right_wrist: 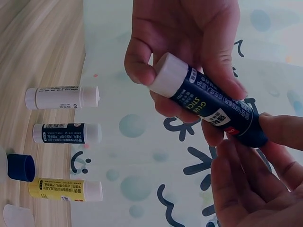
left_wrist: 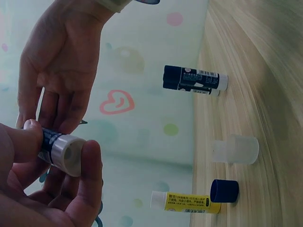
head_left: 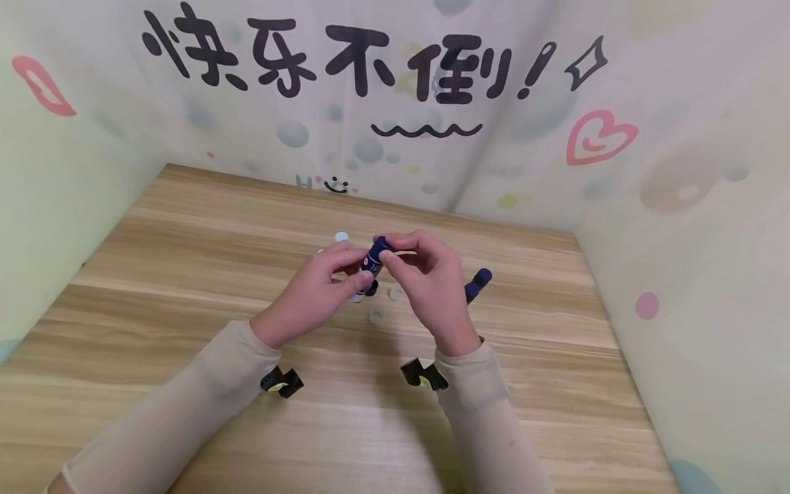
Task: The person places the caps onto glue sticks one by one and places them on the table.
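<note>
Left grip (head_left: 311, 285) and right grip (head_left: 432, 278) pinch a navy, white-ended glue stick (head_left: 373, 259), tilted mid-frame. In the head view, its label (right_wrist: 213, 106) is partly covered.

"快乐不倒!" on backdrop (head_left: 364, 113), "GLUE STICK" on held navy tube (right_wrist: 208, 101), "警告" on yellow tube (right_wrist: 59, 189)

In right-wrist view, can count four glue sticks (right_wrist: 208, 104), one navy cap (right_wrist: 21, 168) lower left; in left-wrist view, two more navy-capped sticks (left_wrist: 196, 78), upper right.

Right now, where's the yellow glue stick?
In the right wrist view, the yellow glue stick stands on the wooden table at the lower left, next to the loose blue cap.
</note>
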A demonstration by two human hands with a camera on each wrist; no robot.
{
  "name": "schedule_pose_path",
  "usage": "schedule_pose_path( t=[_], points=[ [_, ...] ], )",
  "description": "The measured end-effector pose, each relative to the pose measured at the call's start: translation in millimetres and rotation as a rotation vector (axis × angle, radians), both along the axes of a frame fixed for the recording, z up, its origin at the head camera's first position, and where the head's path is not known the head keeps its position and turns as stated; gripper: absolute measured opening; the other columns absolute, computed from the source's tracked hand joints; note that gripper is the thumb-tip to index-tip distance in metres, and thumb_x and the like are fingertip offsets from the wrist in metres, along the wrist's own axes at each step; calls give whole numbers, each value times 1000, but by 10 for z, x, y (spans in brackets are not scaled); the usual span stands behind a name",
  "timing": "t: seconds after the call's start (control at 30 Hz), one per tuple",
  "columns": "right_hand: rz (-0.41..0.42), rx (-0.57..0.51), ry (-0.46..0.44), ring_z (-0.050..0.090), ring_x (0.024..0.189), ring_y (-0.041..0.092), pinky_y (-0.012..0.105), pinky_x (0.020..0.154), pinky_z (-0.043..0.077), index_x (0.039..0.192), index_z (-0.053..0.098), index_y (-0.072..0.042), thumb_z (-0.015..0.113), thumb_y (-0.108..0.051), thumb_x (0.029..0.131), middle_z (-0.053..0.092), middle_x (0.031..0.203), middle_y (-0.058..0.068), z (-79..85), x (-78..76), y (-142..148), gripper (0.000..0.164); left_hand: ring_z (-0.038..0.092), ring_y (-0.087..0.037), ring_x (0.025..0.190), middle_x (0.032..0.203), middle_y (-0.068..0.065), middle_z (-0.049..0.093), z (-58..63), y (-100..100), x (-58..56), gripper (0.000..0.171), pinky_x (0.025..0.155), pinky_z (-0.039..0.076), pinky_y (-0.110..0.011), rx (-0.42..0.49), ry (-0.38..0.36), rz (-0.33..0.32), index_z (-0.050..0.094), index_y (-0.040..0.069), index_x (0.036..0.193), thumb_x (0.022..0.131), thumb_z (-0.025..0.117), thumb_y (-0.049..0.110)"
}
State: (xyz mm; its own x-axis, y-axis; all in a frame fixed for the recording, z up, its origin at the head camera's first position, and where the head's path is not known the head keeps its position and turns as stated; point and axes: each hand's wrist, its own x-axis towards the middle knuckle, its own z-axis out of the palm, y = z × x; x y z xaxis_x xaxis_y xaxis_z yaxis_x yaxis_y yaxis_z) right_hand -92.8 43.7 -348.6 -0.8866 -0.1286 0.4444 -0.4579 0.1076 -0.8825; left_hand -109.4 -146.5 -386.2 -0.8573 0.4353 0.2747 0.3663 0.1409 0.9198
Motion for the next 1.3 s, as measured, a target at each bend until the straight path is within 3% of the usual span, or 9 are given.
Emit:
schedule_pose_path(
  t=[0.33, 0.63, 0.77, 0.87, 1.03, 1.17, 1.3],
  points=[
    [-31, -38, -2, 69, 99, 24, 42, 87, 57, 102, 73, -2, 75, -8, 91, 73, 108, 6, -148, -82, 41, 12, 59, -16, 89, 95, -4, 56, -15, 90, -10, 26, 69, 59, -31, -44, 69, 76, 71, 8, 122, 97, 68, 12],
    [27, 180, 50, 64, 101, 17, 40, 85, 57, 126, 70, -13, 67, -11, 98, 67, 111, 0, -73, -126, 108, 29, 61, -17, 89, 100, -3, 61, 50, 87, -13, 20, 77, 55, -36, -94, 53, 31, 69, 7, 118, 101, 63, 16],
    [27, 224, 42, 63, 96, 16, 37, 83, 57, 125, 73, -16, 66, -12, 98, 67, 106, -2, -83, -140, 145, 28, 60, -19, 82, 96, -4, 60, 46, 120, -9, 12, 70, 56, -35, -80, 38, 26, 69, 7, 106, 101, 63, 16],
    [9, 203, 18, 63, 93, 16, 35, 81, 56, 122, 74, -14, 67, -9, 97, 67, 104, -1, -117, -147, 171, 27, 59, -21, 74, 91, -6, 57, 44, 162, -6, 9, 61, 56, -34, -67, 24, 23, 68, 7, 102, 101, 64, 14],
    [-23, 154, -1, 64, 91, 18, 33, 80, 56, 119, 75, -9, 69, -3, 93, 67, 104, 4, -197, -139, 181, 27, 57, -18, 71, 88, -5, 53, 23, 208, -5, 7, 58, 52, -30, -111, 56, 54, 69, 8, 93, 98, 67, 12],
    [-28, 144, 1, 65, 92, 19, 35, 81, 56, 120, 74, -9, 69, -3, 93, 68, 106, 5, -232, -130, 170, 28, 56, -17, 76, 92, -5, 54, 1, 210, 0, 5, 59, 53, -30, -127, 72, 64, 69, 8, 95, 98, 67, 11],
    [-14, 200, -8, 63, 96, 16, 34, 85, 56, 125, 72, -16, 69, -9, 95, 67, 109, 0, -225, -121, 155, 30, 58, -16, 85, 101, -1, 57, -12, 188, 0, 9, 62, 56, -30, -148, 64, 72, 68, 11, 106, 100, 65, 16]
  ],
)
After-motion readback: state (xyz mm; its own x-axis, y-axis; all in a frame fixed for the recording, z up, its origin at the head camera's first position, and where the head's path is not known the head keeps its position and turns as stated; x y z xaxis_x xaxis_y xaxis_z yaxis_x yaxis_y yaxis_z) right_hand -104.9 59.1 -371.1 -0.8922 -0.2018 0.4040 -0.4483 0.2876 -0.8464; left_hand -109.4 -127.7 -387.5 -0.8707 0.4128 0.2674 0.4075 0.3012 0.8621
